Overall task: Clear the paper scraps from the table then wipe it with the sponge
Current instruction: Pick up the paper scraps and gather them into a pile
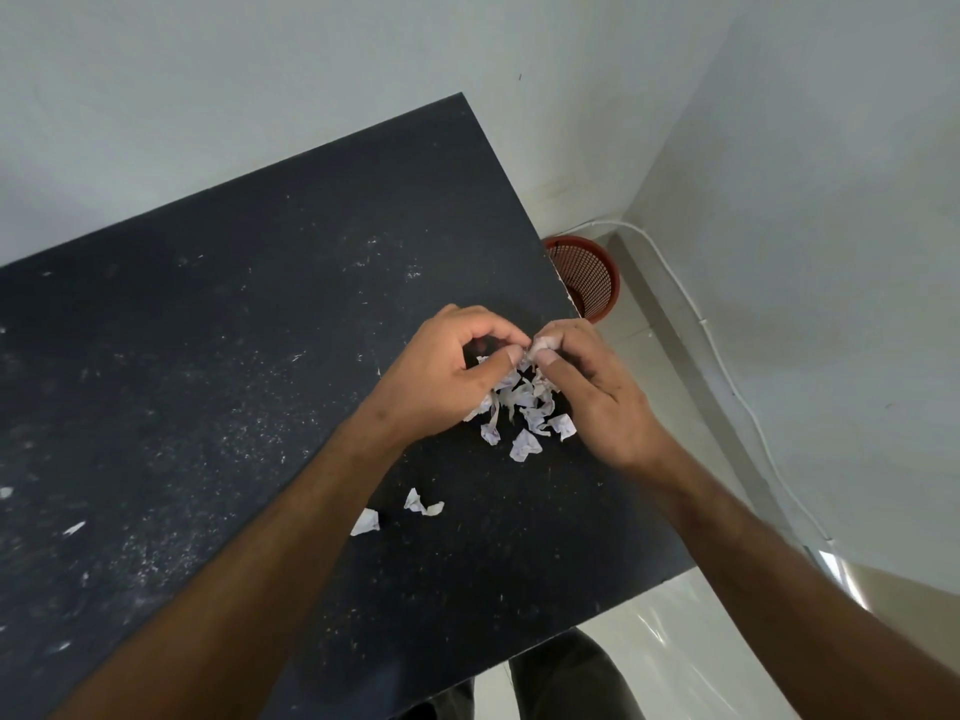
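Pale walls met at a corner behind the dark, dust-flecked surface (208, 356). I observed the left hand (441, 376) and right hand (597, 392) both pinching paper scraps (524, 407) above a heap near the right edge. Two loose scraps (423, 504) lay nearer me. A red mesh bin (587, 275) stood beside the surface. No legible writing noted.

White crumpled paper scraps (524, 407) heaped on the black table (208, 356).

No legible text, labels, brands or numbers anywhere; paper scraps (522, 407) too small to read.
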`<move>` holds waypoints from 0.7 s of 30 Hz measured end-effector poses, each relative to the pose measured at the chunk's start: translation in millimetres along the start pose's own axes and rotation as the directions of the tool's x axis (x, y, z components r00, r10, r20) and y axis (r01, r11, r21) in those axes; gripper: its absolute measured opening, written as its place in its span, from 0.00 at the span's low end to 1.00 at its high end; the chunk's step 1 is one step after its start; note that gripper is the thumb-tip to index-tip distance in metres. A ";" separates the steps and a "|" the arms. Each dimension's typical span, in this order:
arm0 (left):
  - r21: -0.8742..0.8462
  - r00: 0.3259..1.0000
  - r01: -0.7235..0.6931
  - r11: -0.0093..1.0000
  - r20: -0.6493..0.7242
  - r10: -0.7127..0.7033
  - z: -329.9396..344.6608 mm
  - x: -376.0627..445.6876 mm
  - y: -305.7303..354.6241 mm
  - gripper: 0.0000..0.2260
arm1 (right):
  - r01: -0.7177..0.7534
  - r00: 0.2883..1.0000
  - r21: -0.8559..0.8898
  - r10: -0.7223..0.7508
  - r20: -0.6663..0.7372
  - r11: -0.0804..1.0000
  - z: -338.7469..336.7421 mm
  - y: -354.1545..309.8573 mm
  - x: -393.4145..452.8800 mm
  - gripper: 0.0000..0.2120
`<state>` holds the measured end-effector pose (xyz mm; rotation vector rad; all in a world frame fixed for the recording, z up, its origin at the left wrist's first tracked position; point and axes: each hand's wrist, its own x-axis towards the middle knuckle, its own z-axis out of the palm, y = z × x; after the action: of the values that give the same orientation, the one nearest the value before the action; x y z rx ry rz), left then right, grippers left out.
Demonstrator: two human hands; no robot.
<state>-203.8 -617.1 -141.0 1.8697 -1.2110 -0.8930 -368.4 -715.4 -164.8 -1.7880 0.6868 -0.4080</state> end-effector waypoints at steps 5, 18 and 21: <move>0.063 0.999 0.041 0.997 -0.011 -0.040 -0.6 -4.3 4.2 0.03 | -0.103 0.994 -0.014 0.102 -0.047 0.995 2.3 -5.7 0.6 0.04; 0.274 0.991 0.034 0.961 -0.136 0.003 3.0 -13.0 -10.8 0.07 | -0.111 0.982 -0.125 0.090 -0.168 0.986 -8.6 -13.9 1.6 0.04; 0.311 0.994 0.033 0.950 -0.114 0.002 -4.2 -15.7 -12.7 0.09 | -0.091 0.981 -0.139 0.065 -0.180 0.986 -6.1 -20.9 -0.6 0.06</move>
<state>-199.8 -597.8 -147.2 2.1506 -1.3296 -0.6191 -367.3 -715.2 -143.0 -1.8705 0.9287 -0.4756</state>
